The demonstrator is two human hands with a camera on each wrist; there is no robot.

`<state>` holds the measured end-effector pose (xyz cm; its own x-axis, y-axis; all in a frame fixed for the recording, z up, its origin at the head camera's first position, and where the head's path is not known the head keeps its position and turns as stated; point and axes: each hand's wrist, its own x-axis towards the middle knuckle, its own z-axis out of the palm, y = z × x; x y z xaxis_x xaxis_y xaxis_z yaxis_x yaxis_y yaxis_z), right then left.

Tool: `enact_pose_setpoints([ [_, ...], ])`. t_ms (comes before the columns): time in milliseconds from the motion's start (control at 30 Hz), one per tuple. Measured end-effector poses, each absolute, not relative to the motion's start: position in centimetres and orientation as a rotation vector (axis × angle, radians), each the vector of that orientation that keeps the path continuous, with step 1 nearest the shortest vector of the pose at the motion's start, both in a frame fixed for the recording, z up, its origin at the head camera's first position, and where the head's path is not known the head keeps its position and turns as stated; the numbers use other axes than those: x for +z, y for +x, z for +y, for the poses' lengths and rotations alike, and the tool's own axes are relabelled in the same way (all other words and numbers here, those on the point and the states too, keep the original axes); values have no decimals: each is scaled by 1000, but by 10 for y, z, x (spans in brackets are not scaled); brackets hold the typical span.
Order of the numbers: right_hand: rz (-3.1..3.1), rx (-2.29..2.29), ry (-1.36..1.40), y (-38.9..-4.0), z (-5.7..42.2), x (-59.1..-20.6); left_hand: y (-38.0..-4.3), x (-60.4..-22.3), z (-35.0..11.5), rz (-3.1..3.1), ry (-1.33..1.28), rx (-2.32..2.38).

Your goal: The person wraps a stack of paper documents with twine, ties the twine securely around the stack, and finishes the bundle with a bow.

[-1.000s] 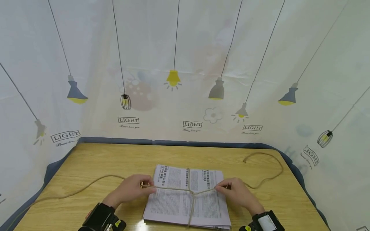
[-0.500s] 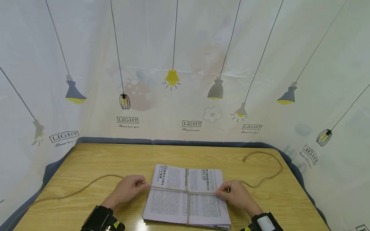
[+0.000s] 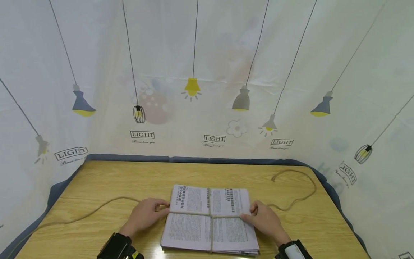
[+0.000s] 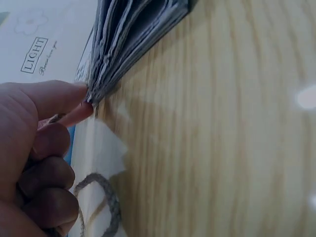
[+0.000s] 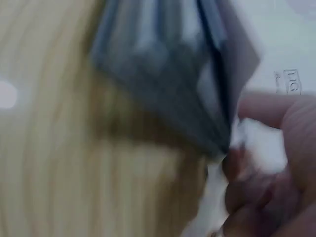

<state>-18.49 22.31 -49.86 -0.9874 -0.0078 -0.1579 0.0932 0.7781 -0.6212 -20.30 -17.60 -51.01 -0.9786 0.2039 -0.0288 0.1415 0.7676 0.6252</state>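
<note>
A stack of newspapers (image 3: 191, 230) lies flat in front of me in the head view, with brown twine (image 3: 211, 230) crossing its top both ways. My left hand (image 3: 145, 216) is at the left edge, thumb and forefinger meeting where the twine goes over. In the left wrist view a bit of twine (image 4: 55, 118) shows between its curled fingers. At the right edge, my right hand (image 3: 265, 219) has its thumb over the top by the twine. The right wrist view is blurred; fingers (image 5: 237, 195) curl below the newspapers' edge (image 5: 163, 98). Twine in that hand is hidden.
The wooden table (image 3: 155, 176) carries a loose twine tail (image 3: 90, 212) running left off the near side. Another tail (image 3: 315, 187) curls at the back right. Behind stands a pale cloth backdrop (image 3: 174, 144) printed with lamps.
The twine's crossing has straightened from a pulled kink into a flat cross on the newspapers. Both hands have come in against the stack's side edges.
</note>
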Motion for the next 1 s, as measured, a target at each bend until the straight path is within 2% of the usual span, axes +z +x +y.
enact_pose_setpoints([
  [300,2773,-811,231,-183,214,-479,-201,-513,-168,2860,234,1063],
  [600,2454,-1184,202,-197,225,-481,-198,-512,-162,2856,195,1114],
  [733,2415,-1193,235,-200,227,-483,-198,-512,-160,2842,176,1126],
  [1000,2404,-1322,132,-197,225,-484,-196,-510,-160,2854,177,1122],
])
